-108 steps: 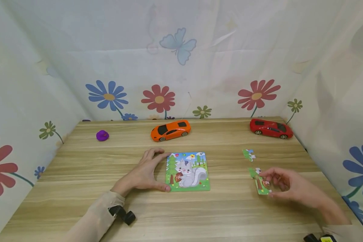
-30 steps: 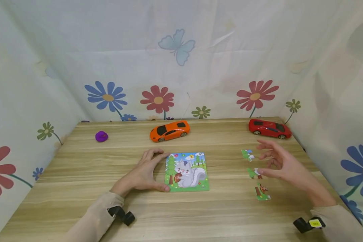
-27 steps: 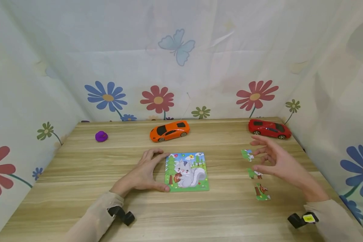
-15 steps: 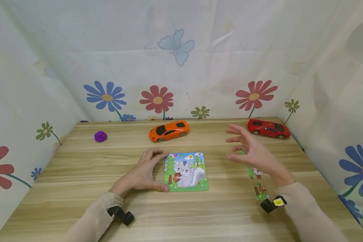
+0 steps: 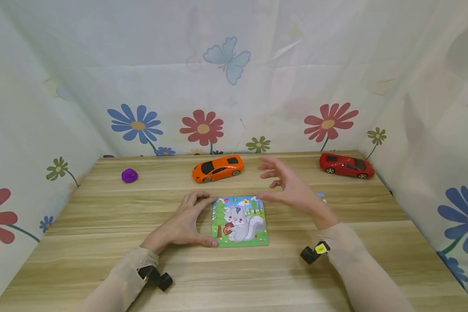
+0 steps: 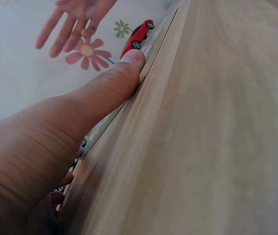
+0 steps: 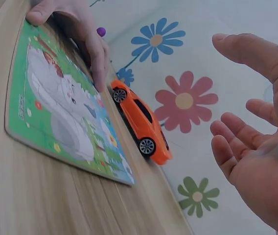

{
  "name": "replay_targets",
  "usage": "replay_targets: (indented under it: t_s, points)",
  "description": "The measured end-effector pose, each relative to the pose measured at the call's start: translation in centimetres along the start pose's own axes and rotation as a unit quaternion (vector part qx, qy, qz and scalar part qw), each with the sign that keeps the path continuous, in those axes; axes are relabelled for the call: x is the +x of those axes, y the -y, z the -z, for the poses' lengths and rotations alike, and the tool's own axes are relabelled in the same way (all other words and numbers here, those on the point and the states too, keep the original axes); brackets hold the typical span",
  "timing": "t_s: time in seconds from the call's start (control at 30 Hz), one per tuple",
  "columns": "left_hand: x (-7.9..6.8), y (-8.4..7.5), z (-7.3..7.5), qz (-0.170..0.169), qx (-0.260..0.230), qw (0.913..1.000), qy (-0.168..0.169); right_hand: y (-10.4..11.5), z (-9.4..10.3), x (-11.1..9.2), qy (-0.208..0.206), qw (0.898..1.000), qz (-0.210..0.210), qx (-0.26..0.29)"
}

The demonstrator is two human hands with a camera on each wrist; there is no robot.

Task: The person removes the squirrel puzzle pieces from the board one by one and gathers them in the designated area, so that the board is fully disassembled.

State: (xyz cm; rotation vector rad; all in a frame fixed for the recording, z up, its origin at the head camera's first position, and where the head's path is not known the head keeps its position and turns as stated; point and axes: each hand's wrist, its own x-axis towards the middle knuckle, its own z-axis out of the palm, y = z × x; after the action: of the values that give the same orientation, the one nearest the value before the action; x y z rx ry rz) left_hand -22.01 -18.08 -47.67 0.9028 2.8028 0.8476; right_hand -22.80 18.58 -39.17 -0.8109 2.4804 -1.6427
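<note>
A square jigsaw puzzle [image 5: 239, 222] with a grey squirrel picture lies flat on the wooden table. My left hand [image 5: 185, 219] holds it at the left side, thumb at the near corner and index finger at the far corner. My right hand [image 5: 290, 186] hovers above the puzzle's far right corner, fingers spread and nothing between them. The right wrist view shows that hand's thumb and fingers [image 7: 237, 134] apart. Past the right wrist, only a sliver of a loose puzzle piece [image 5: 321, 195] shows; the other loose pieces are hidden by the right arm.
An orange toy car [image 5: 218, 169] stands behind the puzzle. Farther right at the back is a red toy car [image 5: 346, 165], and a small purple toy [image 5: 129, 175] sits at the back left. Flowered white cloth [image 5: 281, 95] encloses the table [image 5: 101, 225].
My right hand let go of a loose piece at the right, then moved left, away from the pieces, to over the puzzle. My left hand has stayed at the puzzle's left side.
</note>
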Motion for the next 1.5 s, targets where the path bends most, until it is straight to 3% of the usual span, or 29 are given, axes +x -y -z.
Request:
replay_targets:
  t_s: [0.7,1.5]
  points:
    - [0.0,0.2,-0.1,0.001,0.006,1.0,0.0,-2.3,-4.8,2.2,0.044,0.998,-0.034,0.01]
    - [0.1,0.0,0.0,0.005,0.007,1.0,0.002,-4.7,-6.8,2.1,0.08,0.993,-0.055,-0.069]
